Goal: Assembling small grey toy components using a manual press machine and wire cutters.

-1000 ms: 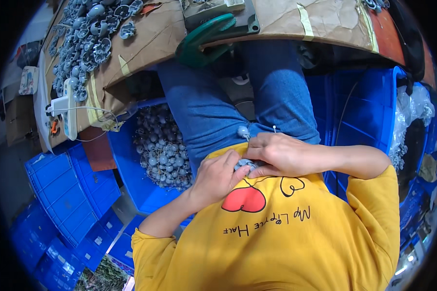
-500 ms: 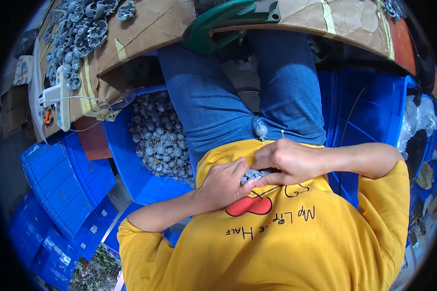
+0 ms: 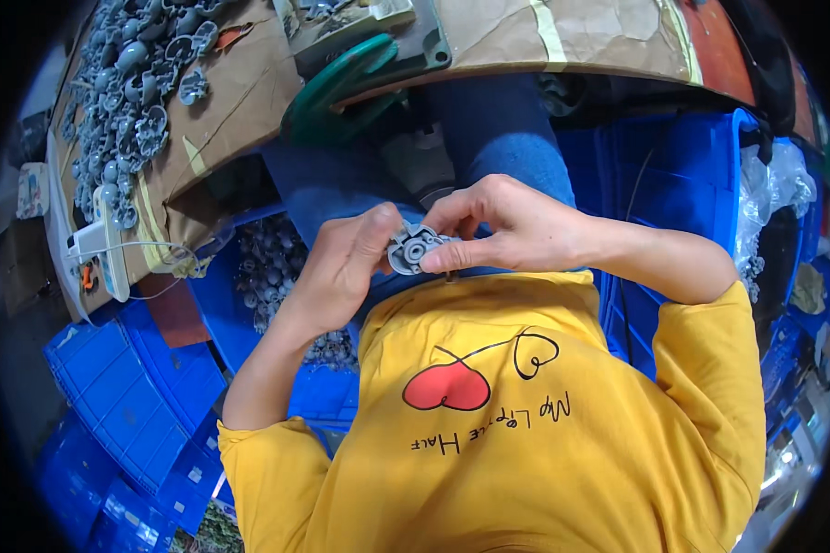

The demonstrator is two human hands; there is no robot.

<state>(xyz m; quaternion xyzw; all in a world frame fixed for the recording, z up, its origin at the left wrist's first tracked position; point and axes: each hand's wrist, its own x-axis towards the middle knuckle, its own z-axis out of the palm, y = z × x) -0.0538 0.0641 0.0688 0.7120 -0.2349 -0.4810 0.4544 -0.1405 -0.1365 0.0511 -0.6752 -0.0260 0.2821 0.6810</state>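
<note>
A small grey plastic part (image 3: 413,249) with a round, ringed centre is held above my lap, just beyond the hem of my yellow shirt. My left hand (image 3: 349,263) grips it from the left, thumb along its upper edge. On its right side my right hand (image 3: 503,226) pinches it, thumb laid across the front and the other fingers curled behind. The back of the part is hidden by my fingers.
A paper-covered table (image 3: 240,101) with a green clamp (image 3: 327,97) spans the far side. Grey plastic pieces (image 3: 124,101) are heaped at its left, near a white power strip (image 3: 111,253). A blue bin (image 3: 231,323) holds many round grey parts; another blue bin (image 3: 682,175) stands right.
Both hands have moved away from my belly, farther out over my lap, with the grey part now more exposed. The view has tilted up, showing more of the table.
</note>
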